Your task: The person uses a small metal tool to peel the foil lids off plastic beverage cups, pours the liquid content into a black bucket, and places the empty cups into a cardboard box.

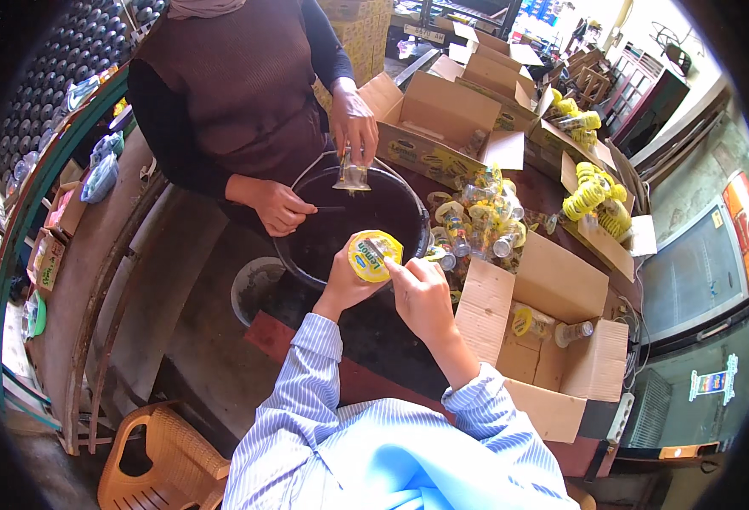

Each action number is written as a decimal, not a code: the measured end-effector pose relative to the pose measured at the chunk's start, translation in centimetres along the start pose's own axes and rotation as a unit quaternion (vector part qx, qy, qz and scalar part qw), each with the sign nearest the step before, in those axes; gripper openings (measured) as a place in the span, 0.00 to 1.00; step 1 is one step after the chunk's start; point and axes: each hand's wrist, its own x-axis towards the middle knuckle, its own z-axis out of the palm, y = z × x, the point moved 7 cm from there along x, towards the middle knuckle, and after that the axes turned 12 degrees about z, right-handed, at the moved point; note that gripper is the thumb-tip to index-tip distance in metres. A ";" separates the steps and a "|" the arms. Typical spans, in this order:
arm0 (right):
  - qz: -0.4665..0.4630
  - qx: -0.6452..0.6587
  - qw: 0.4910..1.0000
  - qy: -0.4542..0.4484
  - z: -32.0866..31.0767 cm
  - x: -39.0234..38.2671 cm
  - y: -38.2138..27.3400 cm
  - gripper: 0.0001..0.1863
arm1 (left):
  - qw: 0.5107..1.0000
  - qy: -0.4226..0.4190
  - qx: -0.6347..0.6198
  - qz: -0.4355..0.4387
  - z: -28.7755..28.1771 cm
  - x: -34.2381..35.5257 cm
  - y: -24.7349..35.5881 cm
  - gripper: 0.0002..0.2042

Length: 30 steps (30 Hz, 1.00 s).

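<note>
My left hand (345, 277) is wrapped round a plastic cup with a yellow printed film lid (369, 265), held near the rim of a black bucket (421, 223). My right hand (419, 291) is closed in a pinch at the lid's right edge. A thin strip lies over the lid by its fingertips; what it is I cannot make out. Across the bucket, a co-worker's hand (356, 127) tips a clear cup (352, 177) mouth down over it. The co-worker's other hand (281, 204) holds a thin dark blade-like tool (330, 209).
An open carton (553, 399) with clear cups in it stands at my right. Beyond it lies a heap of clear and yellow cups (480, 217). More cartons (446, 110) hold stacked yellow cups (597, 200). A grey pail (254, 289) and an orange plastic chair (166, 459) are at the left.
</note>
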 end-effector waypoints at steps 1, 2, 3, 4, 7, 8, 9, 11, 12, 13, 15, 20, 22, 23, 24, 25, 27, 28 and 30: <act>0.000 -0.001 1.000 0.000 -0.1 0.1 0.0 0.17 | 1.000 -0.003 -0.001 0.004 0.1 0.1 0.1 0.25; -0.006 -0.006 1.000 0.002 -0.2 0.1 -0.1 0.17 | 1.000 -0.003 -0.002 0.005 0.1 0.1 0.2 0.25; -0.012 -0.010 1.000 0.004 -0.2 0.2 -0.2 0.17 | 1.000 -0.004 -0.012 -0.005 0.2 0.0 0.2 0.25; -0.011 -0.010 1.000 0.004 -0.2 0.3 -0.1 0.17 | 1.000 -0.005 -0.022 -0.015 0.3 0.0 0.2 0.25; -0.016 -0.030 0.999 -0.004 -0.1 0.4 -0.3 0.17 | 1.000 -0.012 -0.015 -0.001 0.2 0.1 0.3 0.25; -0.011 -0.030 0.999 -0.011 -0.2 0.4 -0.4 0.17 | 1.000 -0.011 -0.014 -0.001 0.2 0.1 0.3 0.25; -0.006 -0.031 0.999 -0.017 -0.3 0.5 -0.4 0.17 | 1.000 -0.013 -0.007 -0.002 0.3 0.1 0.3 0.25; -0.006 -0.017 1.000 -0.011 -0.6 0.5 -0.5 0.14 | 1.000 -0.014 0.000 -0.003 0.2 0.0 0.3 0.25; -0.006 -0.004 1.000 -0.004 -0.7 0.5 -0.5 0.12 | 1.000 -0.014 0.001 -0.004 0.2 0.0 0.2 0.25; -0.006 -0.004 1.000 -0.004 -0.7 0.4 -0.5 0.12 | 1.000 -0.014 0.002 -0.006 0.2 -0.1 0.2 0.25; 0.000 -0.011 1.000 -0.021 -0.4 0.4 -0.3 0.13 | 1.000 -0.018 0.006 -0.001 0.2 0.0 0.2 0.25; 0.021 -0.036 0.998 -0.051 -0.5 0.5 -0.1 0.13 | 1.000 -0.022 0.022 0.001 0.5 0.1 0.4 0.25; 0.024 -0.041 0.997 -0.057 -0.9 0.7 -0.2 0.12 | 1.000 -0.010 0.018 0.009 0.4 0.2 0.2 0.25; 0.026 -0.041 0.997 -0.060 -1.0 0.7 -0.1 0.12 | 1.000 -0.010 0.018 0.009 0.3 0.1 0.1 0.25; 0.027 -0.040 0.997 -0.064 -1.1 0.8 -0.2 0.12 | 1.000 -0.007 0.022 0.003 0.2 0.1 -0.1 0.25; 0.026 -0.039 0.997 -0.064 -1.4 0.8 -0.1 0.12 | 1.000 -0.004 0.025 -0.004 0.0 0.0 -0.2 0.26; 0.039 -0.015 0.997 -0.066 -1.9 1.1 0.2 0.13 | 0.999 0.005 0.039 -0.002 -0.3 0.0 -0.4 0.26; 0.039 -0.015 0.997 -0.067 -1.8 1.2 0.2 0.13 | 0.999 0.012 0.052 0.001 -0.5 0.0 -0.4 0.27; 0.141 0.140 0.980 0.016 -2.8 1.8 2.1 0.15 | 0.998 0.021 0.056 -0.005 -0.6 0.0 -0.4 0.27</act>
